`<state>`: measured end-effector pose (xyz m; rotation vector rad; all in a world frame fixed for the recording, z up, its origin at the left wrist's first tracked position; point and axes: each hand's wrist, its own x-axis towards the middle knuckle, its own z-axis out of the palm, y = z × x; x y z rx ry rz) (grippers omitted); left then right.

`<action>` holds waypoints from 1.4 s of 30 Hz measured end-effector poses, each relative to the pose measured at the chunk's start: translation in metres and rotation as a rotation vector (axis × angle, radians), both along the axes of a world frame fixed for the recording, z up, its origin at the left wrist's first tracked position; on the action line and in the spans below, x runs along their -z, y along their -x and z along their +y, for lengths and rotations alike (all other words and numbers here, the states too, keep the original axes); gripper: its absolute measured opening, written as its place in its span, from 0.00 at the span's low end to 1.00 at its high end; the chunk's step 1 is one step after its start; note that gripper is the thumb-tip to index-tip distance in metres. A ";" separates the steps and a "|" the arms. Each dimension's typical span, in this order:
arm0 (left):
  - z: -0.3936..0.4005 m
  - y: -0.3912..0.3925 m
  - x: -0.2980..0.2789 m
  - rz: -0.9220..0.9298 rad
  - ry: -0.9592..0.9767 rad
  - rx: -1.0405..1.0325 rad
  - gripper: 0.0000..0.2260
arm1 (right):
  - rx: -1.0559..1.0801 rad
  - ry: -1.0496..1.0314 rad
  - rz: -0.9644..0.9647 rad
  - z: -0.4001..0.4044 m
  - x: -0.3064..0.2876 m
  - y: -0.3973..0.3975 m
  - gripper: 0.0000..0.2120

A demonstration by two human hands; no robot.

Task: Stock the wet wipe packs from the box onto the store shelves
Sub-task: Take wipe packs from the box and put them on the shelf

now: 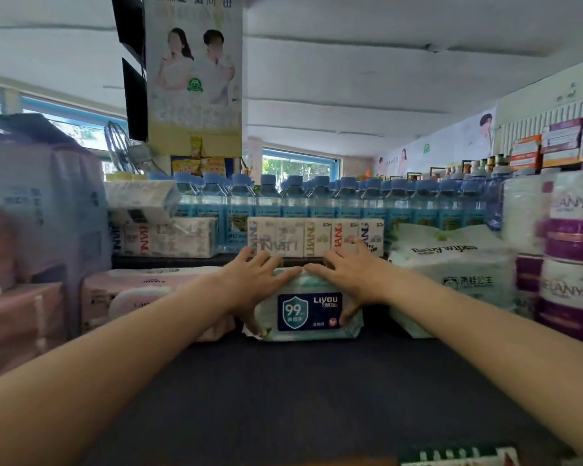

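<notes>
Head view: left hand point(249, 280) and right hand point(354, 280) clasp wet wipe pack point(308, 309) on shelf point(300, 381), 12 o'clock; placing step, next likely release.

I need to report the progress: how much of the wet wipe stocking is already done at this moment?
Done: not clear; the pink packs and Baby wipes packs already lie on the dark shelf, but who placed them is unknown. In hand: the left hand and right hand hold one Liyou wet wipe pack standing between those groups. Left: unknown, because the box is not visible.

Wipe pack point(308, 309) lies before tissue boxes point(315, 237).
</notes>
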<state>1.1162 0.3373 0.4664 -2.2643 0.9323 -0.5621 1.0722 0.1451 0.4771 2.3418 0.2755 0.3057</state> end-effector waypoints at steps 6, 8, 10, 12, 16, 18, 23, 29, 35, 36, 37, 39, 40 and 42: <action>0.003 0.028 -0.014 -0.110 0.090 0.123 0.27 | 0.089 -0.186 -0.071 -0.004 -0.015 0.046 0.37; -0.003 0.044 -0.020 -0.128 0.108 0.176 0.22 | 0.138 -0.175 -0.109 -0.004 -0.019 0.071 0.33; -0.012 0.067 -0.025 -0.123 0.150 0.248 0.20 | 0.195 -0.171 -0.131 -0.004 -0.022 0.101 0.29; -0.023 0.095 -0.026 -0.110 0.189 0.339 0.18 | 0.261 -0.202 -0.132 -0.005 -0.023 0.135 0.25; -0.057 0.169 -0.010 0.003 0.301 0.593 0.15 | 0.386 -0.309 -0.117 -0.011 -0.010 0.217 0.17; -0.078 0.215 0.008 0.081 0.343 0.753 0.15 | 0.451 -0.364 -0.110 -0.016 0.005 0.272 0.14; -0.135 0.352 0.086 0.363 0.202 1.062 0.14 | 0.863 -0.586 -0.029 -0.019 0.076 0.466 0.10; -0.160 0.552 0.185 0.486 -0.078 1.440 0.12 | 1.420 -0.844 -0.032 0.033 0.181 0.706 0.13; -0.136 0.740 0.260 0.551 -0.333 1.729 0.10 | 1.775 -1.166 -0.120 0.118 0.274 0.894 0.13; -0.131 0.767 0.271 0.573 -0.378 1.750 0.10 | 1.801 -1.204 -0.123 0.128 0.290 0.921 0.10; -0.126 0.794 0.283 0.591 -0.423 1.767 0.10 | 1.808 -1.239 -0.124 0.136 0.305 0.945 0.06; -0.119 0.841 0.307 0.602 -0.494 1.788 0.10 | 1.832 -1.311 -0.121 0.143 0.335 0.988 0.05; -0.118 0.862 0.319 0.603 -0.523 1.779 0.11 | 1.848 -1.339 -0.130 0.145 0.349 1.007 0.09; -0.117 0.897 0.346 0.601 -0.599 1.717 0.13 | 1.865 -1.406 -0.179 0.146 0.377 1.039 0.14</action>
